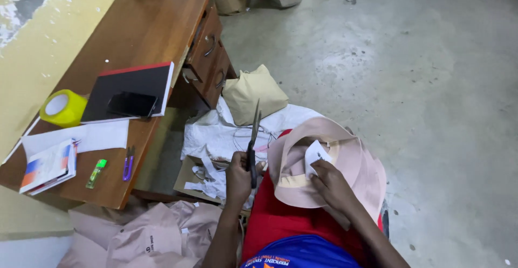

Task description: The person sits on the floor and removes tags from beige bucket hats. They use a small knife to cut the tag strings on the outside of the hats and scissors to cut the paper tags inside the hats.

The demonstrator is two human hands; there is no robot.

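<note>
Fingers (pixel 238 166) of the left hand (pixel 237 177) are gripping scissors (pixel 253 138) raised upright, while the right hand (pixel 330 181) is pinching a white tag (pixel 314 153) inside the pink hat (pixel 345 160) on the lap, tag not yet cut

Phone (pixel 132 104) on notebook (pixel 132 87) on desk (pixel 140 31); hat (pixel 345 160) right of scissors (pixel 252 138).

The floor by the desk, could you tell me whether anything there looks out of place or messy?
Yes. White scraps and loose thread lie strewn over a white sack beside the wooden desk, and pink fabric pieces are heaped below it. The left hand holds scissors pointing up; the right hand pinches the pink hat's white label.
</note>
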